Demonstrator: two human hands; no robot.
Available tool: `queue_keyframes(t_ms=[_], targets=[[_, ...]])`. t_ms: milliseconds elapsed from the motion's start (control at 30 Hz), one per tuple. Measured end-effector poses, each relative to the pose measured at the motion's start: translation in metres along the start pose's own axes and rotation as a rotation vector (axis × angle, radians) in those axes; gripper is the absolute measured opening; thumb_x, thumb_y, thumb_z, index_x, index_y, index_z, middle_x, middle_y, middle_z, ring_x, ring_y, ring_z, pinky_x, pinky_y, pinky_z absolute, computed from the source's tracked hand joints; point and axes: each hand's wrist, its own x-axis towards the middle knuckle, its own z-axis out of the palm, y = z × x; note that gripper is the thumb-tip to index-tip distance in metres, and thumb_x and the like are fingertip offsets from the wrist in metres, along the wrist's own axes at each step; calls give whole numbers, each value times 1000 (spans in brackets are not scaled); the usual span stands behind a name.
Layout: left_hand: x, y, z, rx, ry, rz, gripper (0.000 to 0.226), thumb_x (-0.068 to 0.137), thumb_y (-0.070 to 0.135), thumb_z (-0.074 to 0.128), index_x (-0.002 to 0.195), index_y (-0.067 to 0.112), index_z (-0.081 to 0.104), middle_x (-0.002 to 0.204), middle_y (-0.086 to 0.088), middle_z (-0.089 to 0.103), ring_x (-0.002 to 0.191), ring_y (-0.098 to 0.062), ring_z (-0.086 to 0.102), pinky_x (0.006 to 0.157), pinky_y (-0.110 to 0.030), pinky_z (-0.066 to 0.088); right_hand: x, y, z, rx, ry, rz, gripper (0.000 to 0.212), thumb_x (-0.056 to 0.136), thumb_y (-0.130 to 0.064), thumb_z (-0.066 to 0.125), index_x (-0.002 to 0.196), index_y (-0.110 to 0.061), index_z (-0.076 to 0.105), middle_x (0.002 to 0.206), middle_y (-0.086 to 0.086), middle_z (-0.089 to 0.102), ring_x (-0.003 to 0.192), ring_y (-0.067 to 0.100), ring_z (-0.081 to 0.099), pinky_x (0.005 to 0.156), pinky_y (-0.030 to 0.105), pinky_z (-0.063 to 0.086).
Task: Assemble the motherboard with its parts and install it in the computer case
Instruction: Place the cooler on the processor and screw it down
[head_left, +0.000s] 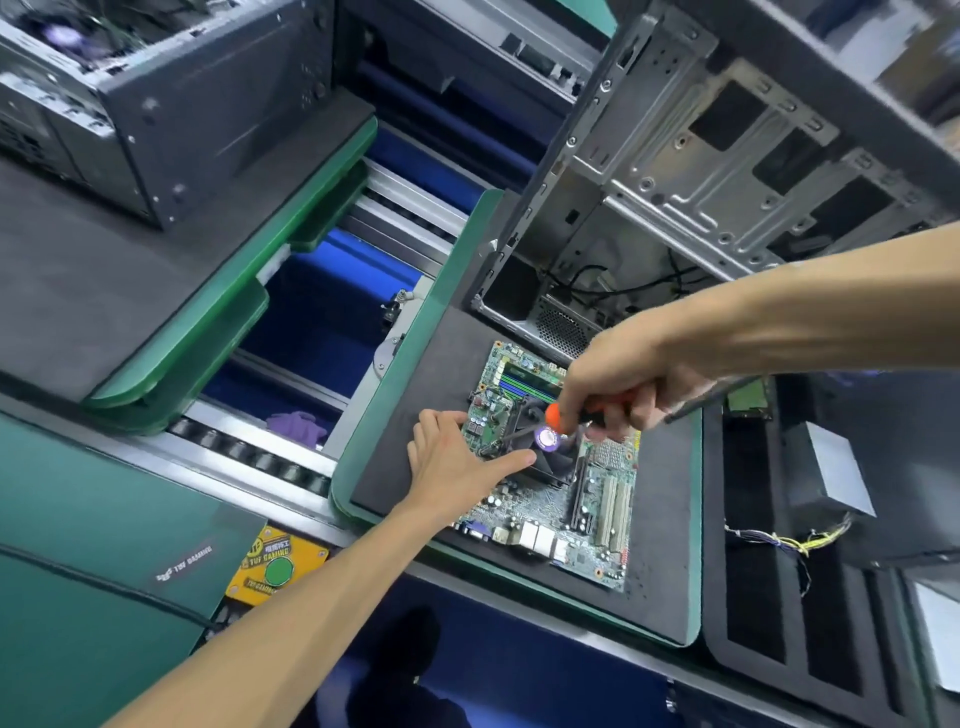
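Two labels: "TSF GAMING", perhaps, on green mat (130, 525); yellow "TUF GAMING" plate (275, 566).

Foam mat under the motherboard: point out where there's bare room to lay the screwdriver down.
Bare foam mat shows in three strips: left of the motherboard up to the green rim, right of it toward the slotted tray, and a narrow one along the near edge. It is crowded over the fan, where the left hand and the right hand with the screwdriver work.
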Motion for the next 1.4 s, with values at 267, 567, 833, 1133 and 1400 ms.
queue_keyframes(t_ms=[267,567,833,1133,1400], targets=[[2,-2,1,-14,29,-2,102,59,83,70,132,20,41,117,8,29,123,-15,30,104,-30,23,-4,17,13,-1748,592,-632,23,98,-30,47,88,-15,62,61,1,44,53,28,47,53,33,44],[4,-7,7,-14,30,31,111,48,91,58,131,20,40,115,10,27,110,-7,24,100,-28,23,14,3,9,163,63,90,32,101,-22,47,77,-6,61,49,-2,44,29,7,31,28,11,17],[1,0,1,-13,1,19,106,57,85,68,134,18,39,115,10,26,120,-12,28,102,-29,24,3,-2,-6,227,-109,127,19,97,-17,60,82,-5,59,59,2,47,33,6,36,25,13,24],[4,-3,2,-24,10,0,108,52,88,68,132,20,40,114,10,27,109,-6,22,99,-28,21,-2,16,10,-1657,620,-547,32,102,-37,43,91,-15,63,73,4,62,61,33,50,60,35,50],[4,-8,7,-10,36,33,111,50,92,61,131,19,40,113,11,26,107,-6,23,97,-27,20,19,16,9,68,89,72,35,101,-26,49,76,-6,63,48,-3,43,30,8,32,30,12,20]])
